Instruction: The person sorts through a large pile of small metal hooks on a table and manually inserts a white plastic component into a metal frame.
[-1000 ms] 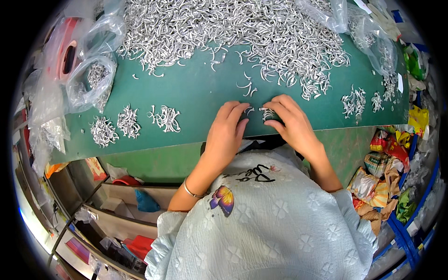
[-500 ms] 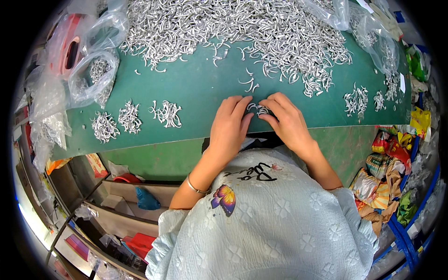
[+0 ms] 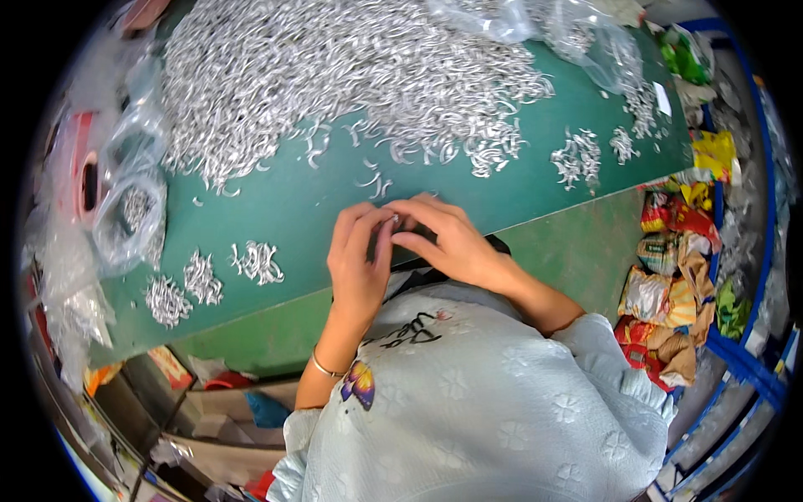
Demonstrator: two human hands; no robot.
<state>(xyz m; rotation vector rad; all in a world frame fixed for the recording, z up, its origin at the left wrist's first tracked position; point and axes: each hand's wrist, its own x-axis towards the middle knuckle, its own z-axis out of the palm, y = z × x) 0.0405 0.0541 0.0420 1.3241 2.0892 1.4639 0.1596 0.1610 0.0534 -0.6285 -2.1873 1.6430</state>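
Observation:
Close together at the table's near edge are my two hands. My left hand (image 3: 360,255) is closed, its thumb and fingertips pinched around a small silver metal piece (image 3: 396,218), of which only a glint shows. My right hand (image 3: 447,243) curls in from the right, fingertips meeting the left ones; what its fingers hold is hidden. Just beyond the hands lie a few loose curved metal pieces (image 3: 375,183). A big heap of the same silver curved pieces (image 3: 335,75) covers the far part of the green table (image 3: 293,188).
Three small piles of curved pieces (image 3: 201,279) sit at the left, beside clear plastic bags (image 3: 130,217) and a red object (image 3: 85,167). Smaller piles (image 3: 577,159) and another plastic bag (image 3: 590,50) are at the right. Colourful packages (image 3: 665,297) stand by a blue rack (image 3: 744,368).
The view has turned, so the table now slants. My hands have come together from either side of a few pieces; the left fingertips now pinch a small piece.

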